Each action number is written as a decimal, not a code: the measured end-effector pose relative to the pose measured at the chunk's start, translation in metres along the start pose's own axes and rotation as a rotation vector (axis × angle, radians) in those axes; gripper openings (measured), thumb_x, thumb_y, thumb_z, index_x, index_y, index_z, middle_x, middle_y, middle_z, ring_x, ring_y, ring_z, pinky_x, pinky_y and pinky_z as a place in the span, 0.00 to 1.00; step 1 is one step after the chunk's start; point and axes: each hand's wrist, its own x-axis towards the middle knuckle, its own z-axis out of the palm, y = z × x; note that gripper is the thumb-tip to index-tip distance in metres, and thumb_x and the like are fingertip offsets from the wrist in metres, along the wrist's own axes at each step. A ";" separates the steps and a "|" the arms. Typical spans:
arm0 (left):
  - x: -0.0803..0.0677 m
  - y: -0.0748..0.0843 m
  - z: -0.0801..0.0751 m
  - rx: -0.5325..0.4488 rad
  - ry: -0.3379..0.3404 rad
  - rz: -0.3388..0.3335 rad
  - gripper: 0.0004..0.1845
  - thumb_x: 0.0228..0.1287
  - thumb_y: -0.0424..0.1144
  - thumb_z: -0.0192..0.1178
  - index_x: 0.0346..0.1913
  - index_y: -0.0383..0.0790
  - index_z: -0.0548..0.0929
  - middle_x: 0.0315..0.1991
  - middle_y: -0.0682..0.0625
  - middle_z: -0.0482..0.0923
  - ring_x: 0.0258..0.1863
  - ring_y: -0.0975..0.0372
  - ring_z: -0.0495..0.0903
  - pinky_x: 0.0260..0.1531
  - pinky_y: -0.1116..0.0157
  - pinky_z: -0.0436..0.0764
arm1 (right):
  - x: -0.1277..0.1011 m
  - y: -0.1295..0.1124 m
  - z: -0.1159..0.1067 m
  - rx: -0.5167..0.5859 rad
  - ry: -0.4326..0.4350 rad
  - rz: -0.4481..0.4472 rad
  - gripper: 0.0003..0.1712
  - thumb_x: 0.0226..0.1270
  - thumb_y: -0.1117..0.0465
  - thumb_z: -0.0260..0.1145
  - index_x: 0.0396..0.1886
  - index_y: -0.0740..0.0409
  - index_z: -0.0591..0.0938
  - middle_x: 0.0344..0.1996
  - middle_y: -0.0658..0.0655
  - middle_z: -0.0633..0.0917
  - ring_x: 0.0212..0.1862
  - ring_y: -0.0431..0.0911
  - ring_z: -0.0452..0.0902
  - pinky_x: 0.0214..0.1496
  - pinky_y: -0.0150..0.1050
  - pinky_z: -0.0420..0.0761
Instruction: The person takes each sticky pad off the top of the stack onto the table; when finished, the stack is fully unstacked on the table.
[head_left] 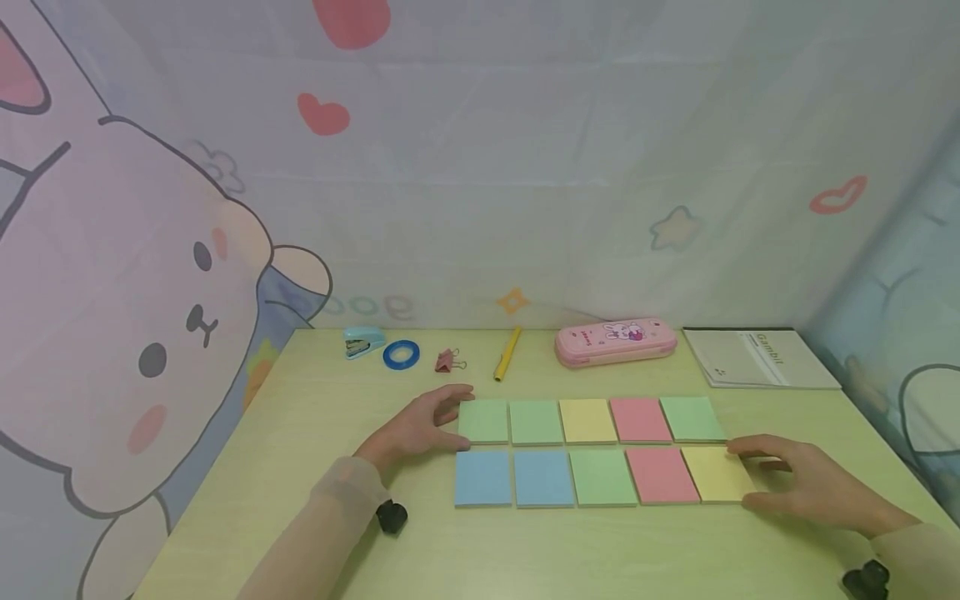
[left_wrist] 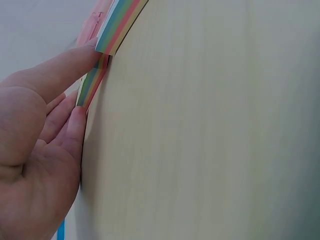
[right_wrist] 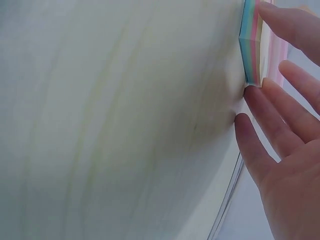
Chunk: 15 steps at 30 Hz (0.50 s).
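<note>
Two rows of square sticky-note pads in green, yellow, pink and blue lie flat on the table. At the left end, my left hand (head_left: 417, 427) touches the back row's first green pad (head_left: 483, 422). Its thumb is by the corner of the blue pad (head_left: 483, 479) in front. My right hand (head_left: 806, 483) is at the right end, thumb and fingertips along the edge of the front yellow pad (head_left: 717, 475). Its index fingertip is near the corner of the back green pad (head_left: 693, 419). Both wrist views show striped pad edges (left_wrist: 119, 27) (right_wrist: 251, 42) by the fingers.
Behind the pads lie a light-blue stapler (head_left: 363, 342), a blue tape roll (head_left: 401, 355), a pink binder clip (head_left: 448, 361), a yellow pen (head_left: 507, 354), a pink pencil case (head_left: 617, 342) and a grey notebook (head_left: 761, 358). A printed curtain (head_left: 480, 167) hangs at the table's back edge.
</note>
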 end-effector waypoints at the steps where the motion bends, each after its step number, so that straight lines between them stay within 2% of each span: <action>1: 0.000 0.000 0.000 0.000 0.000 0.001 0.49 0.62 0.36 0.78 0.82 0.43 0.62 0.80 0.45 0.64 0.79 0.44 0.63 0.75 0.52 0.68 | 0.000 0.000 0.000 0.001 0.000 0.001 0.37 0.53 0.54 0.86 0.63 0.54 0.84 0.57 0.51 0.86 0.58 0.23 0.75 0.54 0.25 0.82; 7: 0.001 0.001 0.001 -0.001 -0.004 0.002 0.49 0.62 0.35 0.77 0.82 0.42 0.62 0.80 0.45 0.64 0.79 0.44 0.63 0.75 0.53 0.68 | -0.002 0.000 -0.001 0.009 0.004 -0.019 0.37 0.52 0.55 0.87 0.62 0.57 0.84 0.57 0.48 0.86 0.58 0.23 0.75 0.54 0.23 0.81; 15: 0.004 -0.001 -0.002 -0.038 -0.011 0.013 0.49 0.61 0.34 0.78 0.82 0.42 0.62 0.80 0.44 0.64 0.79 0.43 0.63 0.75 0.54 0.69 | -0.003 -0.001 -0.002 0.009 0.017 -0.008 0.37 0.53 0.54 0.86 0.63 0.55 0.83 0.58 0.52 0.86 0.57 0.24 0.77 0.53 0.25 0.82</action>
